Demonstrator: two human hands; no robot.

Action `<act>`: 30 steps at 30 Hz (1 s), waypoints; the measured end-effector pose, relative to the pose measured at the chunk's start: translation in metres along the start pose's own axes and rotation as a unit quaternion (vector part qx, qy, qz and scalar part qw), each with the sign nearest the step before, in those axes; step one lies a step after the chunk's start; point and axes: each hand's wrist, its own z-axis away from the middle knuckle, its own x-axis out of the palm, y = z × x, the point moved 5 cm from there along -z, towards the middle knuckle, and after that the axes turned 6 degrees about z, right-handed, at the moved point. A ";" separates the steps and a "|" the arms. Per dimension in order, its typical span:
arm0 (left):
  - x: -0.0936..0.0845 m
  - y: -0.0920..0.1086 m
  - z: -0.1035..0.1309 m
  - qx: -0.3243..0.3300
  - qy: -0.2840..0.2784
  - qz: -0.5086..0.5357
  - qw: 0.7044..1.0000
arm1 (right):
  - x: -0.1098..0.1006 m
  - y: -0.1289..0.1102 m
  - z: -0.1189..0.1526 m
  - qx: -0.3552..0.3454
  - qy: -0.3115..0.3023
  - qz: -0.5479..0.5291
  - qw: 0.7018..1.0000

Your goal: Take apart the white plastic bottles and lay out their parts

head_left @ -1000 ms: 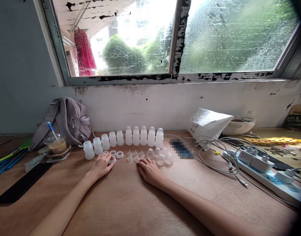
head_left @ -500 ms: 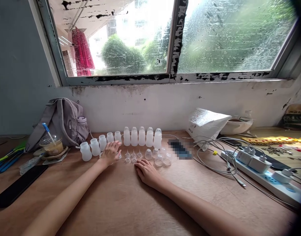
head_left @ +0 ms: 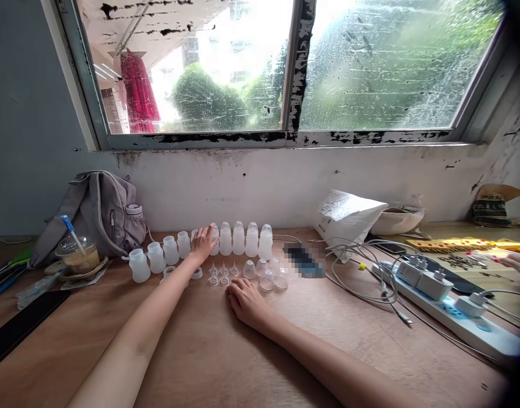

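My left hand (head_left: 204, 243) is at the middle of the row of frosted bottles, its fingers at an open-topped bottle (head_left: 195, 234) beside the leftmost capped bottle (head_left: 216, 238); its grip is partly hidden. Several open bottles (head_left: 139, 266) stand to its left, and several bottles with clear caps (head_left: 238, 238) to its right. My right hand (head_left: 243, 299) rests on the table with fingers bent, just in front of small clear nipples (head_left: 224, 271). Clear caps (head_left: 249, 269) and clear rings (head_left: 266, 283) lie beyond it to the right. White rings (head_left: 196, 273) lie near my left wrist.
A backpack (head_left: 102, 215), an iced drink (head_left: 77, 255) and a black phone (head_left: 26, 326) are on the left. Cables (head_left: 349, 277), a white pouch (head_left: 349, 221) and a power strip (head_left: 451, 309) lie right. Another person's hand (head_left: 517, 263) shows at the far right edge.
My left hand has moved forward and right, from above the white rings to the bottle row. Another person's hand has appeared at the right edge. The view has shifted slightly.
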 end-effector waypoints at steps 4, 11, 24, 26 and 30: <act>-0.021 0.006 0.012 0.025 0.021 0.032 0.999 | -0.003 -0.001 0.000 -0.005 0.022 0.001 1.000; -0.077 0.035 0.060 0.051 0.049 0.163 0.984 | -0.011 -0.003 0.000 -0.006 0.060 -0.027 0.998; -0.080 0.081 0.129 0.191 -0.136 0.164 0.958 | -0.028 -0.003 0.007 -0.004 0.120 -0.135 0.984; -0.078 0.079 0.133 0.174 -0.134 0.144 0.965 | -0.026 -0.005 0.006 -0.027 0.107 -0.139 0.984; -0.074 0.070 0.137 0.128 -0.135 0.071 0.980 | -0.023 -0.007 0.006 -0.058 0.095 -0.144 0.983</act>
